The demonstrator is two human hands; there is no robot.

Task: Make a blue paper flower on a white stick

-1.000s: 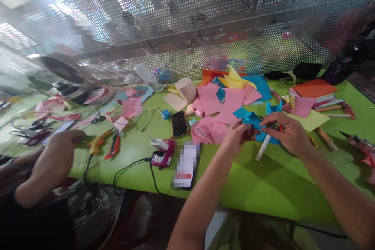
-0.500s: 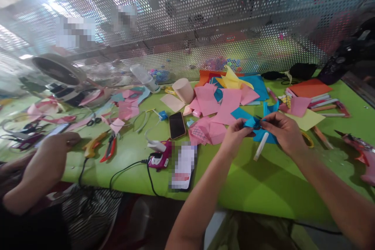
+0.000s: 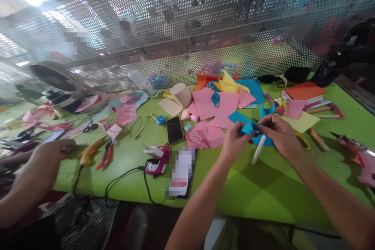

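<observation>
Between the fingertips of my left hand (image 3: pixel 236 137) is a small folded blue paper piece (image 3: pixel 247 129). My right hand (image 3: pixel 274 131) is pinched at the right side of that piece, where a dark thin tip shows; whether it belongs to a tool cannot be made out. Below the hands lie blue paper sheets (image 3: pixel 265 141) and a white stick (image 3: pixel 258 150) slanting down over the green table (image 3: pixel 249 191). Pink paper pieces (image 3: pixel 224 111) are spread just left of and behind my left hand.
Two phones (image 3: pixel 175 129), a magenta power strip (image 3: pixel 158 164) with cables, red-handled pliers (image 3: pixel 105 155) and a yellow glue gun (image 3: pixel 89 153) lie leftward. Another person's hand (image 3: pixel 54 152) rests at far left. Pink pliers (image 3: pixel 359 154), markers (image 3: pixel 319 103) and a tape ring (image 3: pixel 303 140) are right.
The view has shifted slightly. Both my hands stay together at the blue piece, which is turned a little and shows more of its folded points. The other person's hand has moved slightly left.
</observation>
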